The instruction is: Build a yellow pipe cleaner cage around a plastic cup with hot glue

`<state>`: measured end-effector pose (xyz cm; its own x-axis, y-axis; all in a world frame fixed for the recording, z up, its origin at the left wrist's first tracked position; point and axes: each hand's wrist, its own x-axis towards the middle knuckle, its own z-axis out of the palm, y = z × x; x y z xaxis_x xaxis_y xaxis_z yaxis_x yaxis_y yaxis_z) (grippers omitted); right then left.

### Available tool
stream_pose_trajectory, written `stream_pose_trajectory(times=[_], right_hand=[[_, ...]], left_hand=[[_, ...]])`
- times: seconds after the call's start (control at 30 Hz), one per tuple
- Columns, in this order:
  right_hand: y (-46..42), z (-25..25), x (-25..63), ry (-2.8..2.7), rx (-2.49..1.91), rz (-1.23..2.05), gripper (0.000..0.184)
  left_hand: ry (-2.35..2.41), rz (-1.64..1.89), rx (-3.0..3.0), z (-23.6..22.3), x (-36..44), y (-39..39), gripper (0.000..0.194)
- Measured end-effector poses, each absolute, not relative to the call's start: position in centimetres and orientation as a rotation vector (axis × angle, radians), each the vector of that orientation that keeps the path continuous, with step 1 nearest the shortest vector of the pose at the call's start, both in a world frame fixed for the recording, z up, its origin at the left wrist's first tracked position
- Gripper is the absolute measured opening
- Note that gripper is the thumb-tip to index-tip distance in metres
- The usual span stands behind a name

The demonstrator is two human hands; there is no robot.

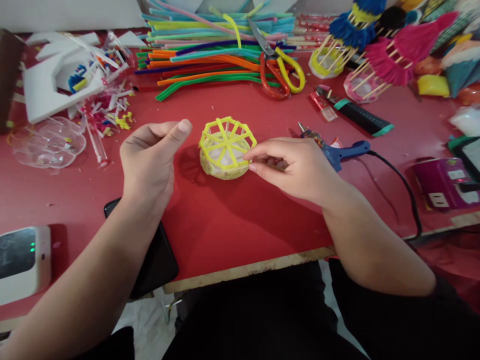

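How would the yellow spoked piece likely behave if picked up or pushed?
The yellow spoked piece looks low and broad, so it would probably slide rather than tip. Open gaps suggest it is light; its narrow strips may bend if squeezed.

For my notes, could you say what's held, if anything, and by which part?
Right hand seemingly pinches yellow frame by its right rim; left hand: nothing visible.

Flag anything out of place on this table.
Two things. The phone lies right at the table edge, partly under the left forearm, so it may get knocked. Scraps are strewn loose at upper left, like uncollected offcuts. The yellow basket shows no obvious damage.
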<state>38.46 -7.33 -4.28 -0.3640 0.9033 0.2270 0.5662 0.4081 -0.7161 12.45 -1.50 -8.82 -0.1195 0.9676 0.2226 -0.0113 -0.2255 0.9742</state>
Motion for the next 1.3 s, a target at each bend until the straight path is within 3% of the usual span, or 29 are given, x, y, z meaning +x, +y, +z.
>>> stream_pose_trajectory(times=[0.1,0.23,0.3,0.43,0.53,0.6,0.7,0.77,1.17,1.3], right_hand=[[-7.3,-4.3,38.5,-2.061,-1.231,0.72,0.016],[-7.3,-4.3,38.4,-2.055,-1.216,0.726,0.016],[-7.3,-4.4,38.4,-2.044,-1.214,0.734,0.016],[-7.4,-4.5,38.3,-2.047,-1.207,0.732,0.016],[-7.4,-4.6,38.2,-2.054,-1.176,0.705,0.015],[-7.4,-4.6,38.1,-2.057,-1.169,0.7,0.015],[-7.5,-4.6,37.9,-2.073,-1.164,0.689,0.015],[-7.5,-4.7,37.7,-2.077,-1.151,0.679,0.015],[-8.0,-5.3,36.8,-1.951,-1.175,0.805,0.019],[-7.9,-4.9,37.1,-1.955,-1.182,0.802,0.013]], left_hand=[[1.182,1.552,1.253,-8.0,13.0,-2.0,0.038],[1.166,1.581,1.339,-7.6,13.6,-2.5,0.017],[1.18,1.589,1.329,-8.6,13.0,-2.1,0.016],[1.253,1.66,1.551,-11.3,11.0,-0.5,0.031],[1.153,1.709,2.012,-10.8,10.7,-0.6,0.068],[1.104,1.535,2.231,-9.2,11.5,-1.6,0.076],[1.043,1.245,2.531,-6.9,13.1,-3.6,0.04],[0.904,1.136,2.664,-6.2,14.0,-4.4,0.03],[0.886,1.011,2.674,-6.4,14.2,-4.5,0.013],[0.924,0.987,2.682,-6.3,14.4,-4.6,0.011]])
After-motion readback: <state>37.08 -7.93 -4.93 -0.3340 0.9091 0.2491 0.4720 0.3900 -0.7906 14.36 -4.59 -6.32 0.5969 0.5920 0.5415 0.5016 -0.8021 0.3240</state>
